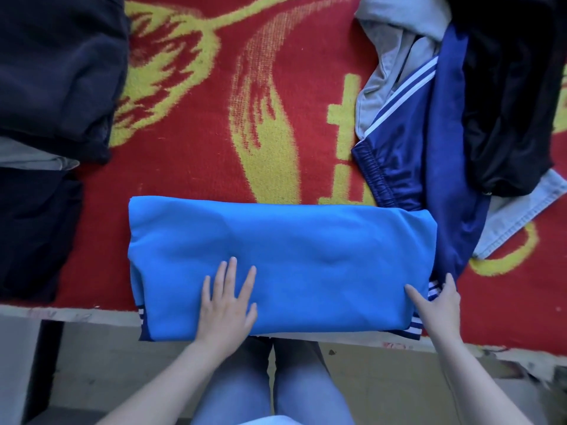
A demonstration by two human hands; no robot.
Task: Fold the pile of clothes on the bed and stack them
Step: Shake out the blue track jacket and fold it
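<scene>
the bright blue piece of clothing (282, 256) lies on the red blanket (199, 148) at the bed's near edge. it is folded into a long strip that runs left to right. the left hand (228, 305) presses it flat, fingers straight and spread. the right hand (438, 305) is at the right end; i cannot tell if it pinches the cloth. next, i think, that end must fold over to the left, then the piece goes on the dark stack (55, 72).

Red blanket (199, 154) with yellow pattern
</scene>
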